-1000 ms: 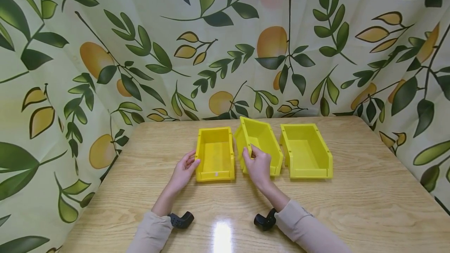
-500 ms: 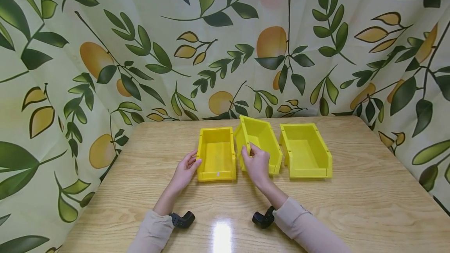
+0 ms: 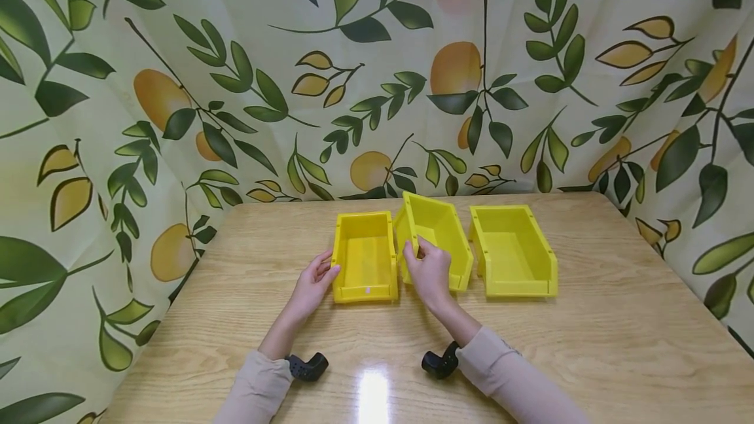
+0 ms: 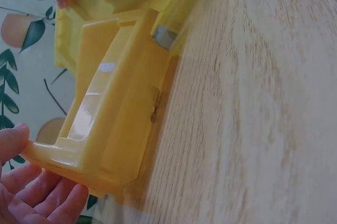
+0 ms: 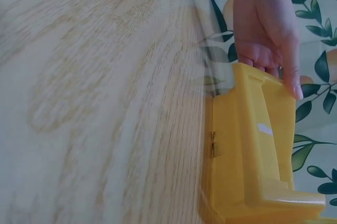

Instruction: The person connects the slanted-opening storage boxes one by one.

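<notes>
Three yellow bins sit in a row on the wooden table in the head view. My left hand (image 3: 310, 285) grips the left wall of the darker yellow bin (image 3: 362, 257), thumb on the rim and fingers outside. That bin's front with a small white sticker also shows in the left wrist view, as yellow bin (image 4: 113, 124). My right hand (image 3: 431, 273) pinches the left wall of the middle, lighter bin (image 3: 458, 241), which stands tilted and turned beside it. The right wrist view shows the left hand (image 5: 266, 29) on the stickered bin (image 5: 229, 166).
A third bin (image 3: 512, 257), lighter yellow, stands just right of the middle one. Behind the table (image 3: 618, 319) hangs a curtain (image 3: 389, 103) printed with leaves and fruit. Black devices (image 3: 309, 367) are worn at both wrists.
The left bin and my left hand have shifted slightly right, toward the middle bin. My right hand has moved only a little left; the right-hand bin stays put.
</notes>
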`<state>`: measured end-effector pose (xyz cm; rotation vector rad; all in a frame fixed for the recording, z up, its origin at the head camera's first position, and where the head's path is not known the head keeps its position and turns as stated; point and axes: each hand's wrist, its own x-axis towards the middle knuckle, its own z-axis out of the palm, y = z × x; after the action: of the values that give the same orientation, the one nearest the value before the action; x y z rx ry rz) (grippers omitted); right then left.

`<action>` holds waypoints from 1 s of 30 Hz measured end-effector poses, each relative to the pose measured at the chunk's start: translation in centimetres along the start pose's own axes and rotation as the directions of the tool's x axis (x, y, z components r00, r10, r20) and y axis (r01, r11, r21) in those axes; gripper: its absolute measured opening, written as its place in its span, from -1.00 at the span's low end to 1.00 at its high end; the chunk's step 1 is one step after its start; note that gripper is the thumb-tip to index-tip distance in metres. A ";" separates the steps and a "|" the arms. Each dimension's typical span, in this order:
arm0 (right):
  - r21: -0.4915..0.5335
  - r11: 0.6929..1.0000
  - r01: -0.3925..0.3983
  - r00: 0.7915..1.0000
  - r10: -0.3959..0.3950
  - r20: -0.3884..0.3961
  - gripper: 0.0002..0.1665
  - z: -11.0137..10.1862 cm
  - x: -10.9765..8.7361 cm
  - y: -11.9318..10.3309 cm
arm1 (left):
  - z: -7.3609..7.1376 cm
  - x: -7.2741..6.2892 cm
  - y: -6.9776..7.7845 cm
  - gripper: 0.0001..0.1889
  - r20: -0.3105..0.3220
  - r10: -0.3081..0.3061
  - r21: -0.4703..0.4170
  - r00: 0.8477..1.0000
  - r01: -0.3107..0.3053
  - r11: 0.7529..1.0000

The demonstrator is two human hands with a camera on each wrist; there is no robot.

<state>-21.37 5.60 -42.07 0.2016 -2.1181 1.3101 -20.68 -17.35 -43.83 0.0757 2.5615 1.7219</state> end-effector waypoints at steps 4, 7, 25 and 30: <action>-0.008 1.000 -0.004 1.000 0.004 0.004 -0.56 0.1 0.1 0.0 | 0.0 0.0 0.1 -0.46 0.005 0.000 -0.004 1.000 0.001 1.000; -0.006 1.000 -0.018 1.000 0.018 0.006 -0.54 0.2 0.1 0.0 | 0.0 0.1 0.0 -0.47 0.015 0.000 -0.014 1.000 0.001 1.000; -0.048 0.998 -0.032 0.998 0.034 0.061 -0.77 0.3 -0.1 -0.3 | 0.1 0.1 0.2 -0.45 0.014 -0.023 -0.031 1.000 0.023 0.999; -0.034 0.998 -0.046 0.997 0.048 0.068 -0.70 0.2 -0.3 -0.1 | 0.1 0.0 0.0 -0.39 0.007 0.025 -0.012 1.000 -0.025 1.000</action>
<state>-21.14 5.28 -42.23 0.1868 -2.2127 1.3120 -20.63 -17.30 -43.88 0.1142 2.5555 1.7420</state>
